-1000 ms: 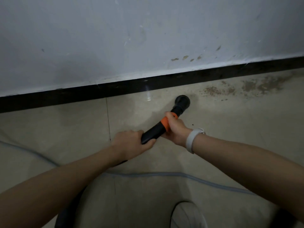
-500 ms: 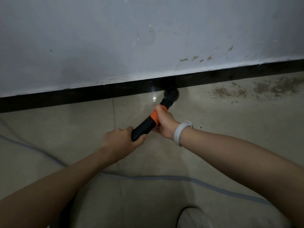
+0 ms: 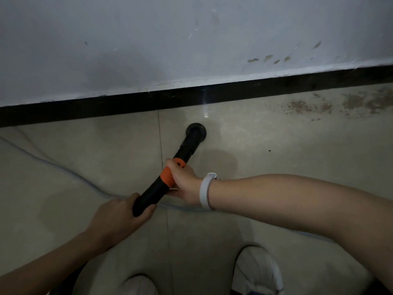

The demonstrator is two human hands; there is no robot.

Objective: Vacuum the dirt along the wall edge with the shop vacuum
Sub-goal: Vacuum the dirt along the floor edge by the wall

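A black vacuum wand (image 3: 187, 145) with an orange collar (image 3: 167, 176) points at the floor. Its round nozzle (image 3: 196, 132) sits on the beige tile a short way in front of the black baseboard (image 3: 127, 104). My right hand (image 3: 184, 182) grips the wand at the orange collar. Lower down, my left hand (image 3: 121, 216) grips the wand's black rear end. Brown dirt (image 3: 308, 106) lies scattered along the wall edge at the far right, well away from the nozzle. A single dark speck (image 3: 269, 150) lies right of the nozzle.
A pale blue cord (image 3: 70, 174) runs across the floor from the left edge, under my hands, toward the right. My two white shoes (image 3: 258, 271) show at the bottom. The white wall (image 3: 191, 39) carries a few brown marks.
The nozzle has pulled back from the baseboard toward me and now rests on open tile. Both hands keep their hold on the wand. The view has shifted so the dirt sits further right.
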